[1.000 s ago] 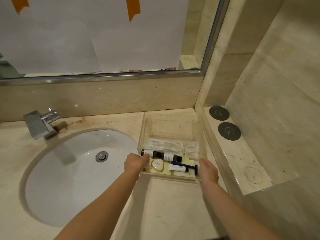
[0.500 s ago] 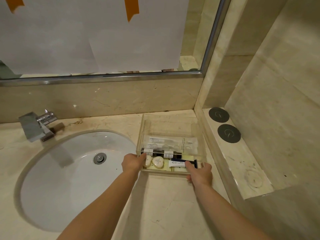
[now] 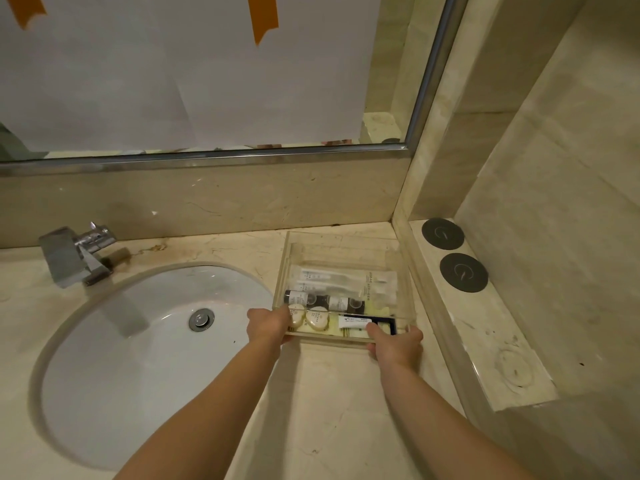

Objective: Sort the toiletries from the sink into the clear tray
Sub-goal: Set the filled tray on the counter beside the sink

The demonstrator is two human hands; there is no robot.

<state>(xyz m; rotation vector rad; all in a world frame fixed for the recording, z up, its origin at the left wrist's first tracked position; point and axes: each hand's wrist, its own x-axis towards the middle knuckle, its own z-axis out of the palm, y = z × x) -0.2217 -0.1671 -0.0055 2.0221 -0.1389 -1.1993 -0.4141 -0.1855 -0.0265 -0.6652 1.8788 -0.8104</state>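
The clear tray point(image 3: 346, 242) rests on the marble counter to the right of the white sink point(image 3: 114, 358). Inside lie white sachets point(image 3: 343, 280), dark bottles point(image 3: 322, 301), two round soaps point(image 3: 317, 320), a small white tube point(image 3: 353, 322) and a dark-handled razor point(image 3: 386, 323). My left hand point(image 3: 268, 323) grips the tray's near left corner, thumb over the rim. My right hand point(image 3: 396, 344) grips the near right edge, thumb inside by the tube. The sink basin holds no toiletries.
A chrome faucet point(image 3: 78, 254) stands behind the sink at the left. A raised marble ledge point(image 3: 485, 341) with two dark round discs point(image 3: 463, 272) runs along the right wall. A paper-covered mirror point(image 3: 207, 74) hangs above the backsplash.
The tray has slid slightly back toward the wall and sits flatter. My right hand moved from the tray's right corner to its near edge; my left hand kept its corner grip.
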